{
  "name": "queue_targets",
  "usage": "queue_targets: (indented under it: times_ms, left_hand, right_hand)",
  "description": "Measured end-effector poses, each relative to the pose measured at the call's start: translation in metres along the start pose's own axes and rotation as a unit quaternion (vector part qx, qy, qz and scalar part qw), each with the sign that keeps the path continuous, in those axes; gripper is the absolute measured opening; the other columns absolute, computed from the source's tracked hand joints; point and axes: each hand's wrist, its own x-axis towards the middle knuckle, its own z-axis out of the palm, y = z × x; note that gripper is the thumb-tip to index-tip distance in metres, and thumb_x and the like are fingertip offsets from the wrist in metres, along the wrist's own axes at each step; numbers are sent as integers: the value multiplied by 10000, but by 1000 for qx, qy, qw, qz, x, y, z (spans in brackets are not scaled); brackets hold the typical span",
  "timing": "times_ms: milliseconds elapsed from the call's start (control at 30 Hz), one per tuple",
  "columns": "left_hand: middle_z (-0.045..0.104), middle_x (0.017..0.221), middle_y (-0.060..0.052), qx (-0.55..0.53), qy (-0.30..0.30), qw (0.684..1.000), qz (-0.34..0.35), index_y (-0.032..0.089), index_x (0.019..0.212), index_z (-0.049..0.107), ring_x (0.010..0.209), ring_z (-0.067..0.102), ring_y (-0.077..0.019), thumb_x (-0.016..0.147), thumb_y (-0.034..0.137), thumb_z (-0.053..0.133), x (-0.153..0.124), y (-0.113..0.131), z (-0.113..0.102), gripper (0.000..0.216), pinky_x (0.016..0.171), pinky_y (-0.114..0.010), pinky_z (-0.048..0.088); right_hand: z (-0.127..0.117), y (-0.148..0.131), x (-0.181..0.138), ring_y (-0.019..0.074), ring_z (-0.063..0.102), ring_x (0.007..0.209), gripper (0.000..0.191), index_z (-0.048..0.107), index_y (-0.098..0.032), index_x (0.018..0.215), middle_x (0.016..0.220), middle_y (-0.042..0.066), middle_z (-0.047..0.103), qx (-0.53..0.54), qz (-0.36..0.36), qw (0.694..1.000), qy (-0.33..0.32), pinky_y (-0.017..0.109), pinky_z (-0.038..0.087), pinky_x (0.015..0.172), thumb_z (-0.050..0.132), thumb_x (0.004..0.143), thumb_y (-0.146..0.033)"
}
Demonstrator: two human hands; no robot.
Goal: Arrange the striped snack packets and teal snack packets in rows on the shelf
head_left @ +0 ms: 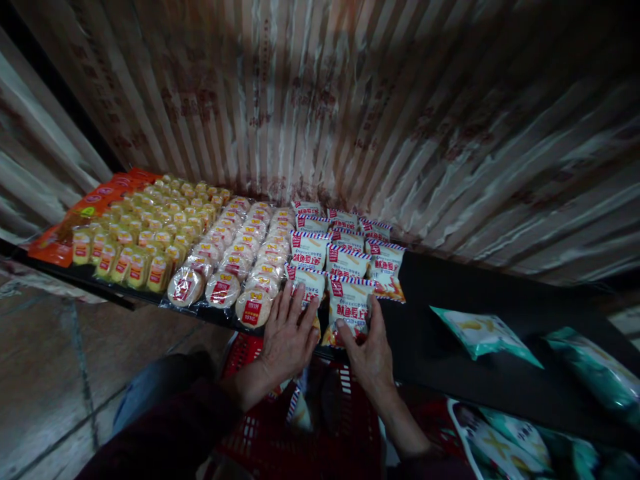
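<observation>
My left hand (pixel 289 333) lies flat with fingers spread on a white snack packet (pixel 306 283) with red and blue striped edges at the front of the dark shelf (pixel 450 320). My right hand (pixel 369 350) rests on the neighbouring packet (pixel 349 303) of the same kind, its fingers curled on the packet's lower edge. More such packets (pixel 345 253) stand in rows behind them. A red plastic basket (pixel 305 427) sits below my hands, with another striped packet inside.
Left of the striped packets lie rows of round wrapped cakes (pixel 235 260), yellow wrapped cakes (pixel 145 233) and orange packs (pixel 95 200). Teal snack bags (pixel 483 333) lie on the shelf at right and lower right. A ribbed, patterned wall (pixel 350 100) rises behind. Tiled floor (pixel 55 373) is at left.
</observation>
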Motion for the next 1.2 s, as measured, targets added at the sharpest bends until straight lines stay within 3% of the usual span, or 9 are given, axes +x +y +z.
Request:
queue_targets:
  times_ms: [267,433,667,900,1033,1200]
  left_hand:
    - [229,1570,-173,-26,5,1000,-5,115,1445,322,1474,100,-318,902,240,482,5,3,10,579,1120,-515,346]
    - [227,1566,-195,-38,3,999,-1,93,1440,323,1473,88,-335,879,189,484,9,2,9,591,1131,-541,326]
    - [276,1545,-207,-34,14,999,5,75,1404,378,1471,106,-338,853,151,474,12,1,10,565,1130,-553,316]
    - [375,1516,-132,-55,10,997,47,99,1402,404,1477,92,-308,890,214,443,22,7,11,526,1148,-554,282]
    - [359,1525,-127,-58,3,997,48,93,1413,395,1480,77,-301,907,269,443,25,10,13,537,1169,-548,228]
    - [401,1508,-90,-41,14,997,56,97,1375,451,1479,86,-300,907,248,448,28,13,14,492,1186,-503,193]
  right_hand:
    - [4,-4,2,358,416,1338,904,260,-106,1487,1484,238,377,27,55,997,43,534,393,1033,536,796,-620]
    - [7,-4,6,354,416,1341,928,221,-123,1499,1487,231,377,37,68,996,36,523,408,1014,538,788,-629]
    - [4,-10,14,333,658,1020,966,190,-177,1514,1329,219,557,17,93,995,18,429,525,753,576,759,-640]
    - [1,-4,18,336,600,1144,984,210,-188,1506,1361,196,536,44,95,994,28,444,513,839,600,734,-656]
    - [-2,-3,23,316,651,1059,1040,178,-181,1512,1276,185,610,120,144,982,9,432,523,848,641,709,-653]
    - [-4,-8,26,322,590,1169,1027,172,-186,1518,1386,191,522,126,144,982,4,456,477,940,629,722,-648]
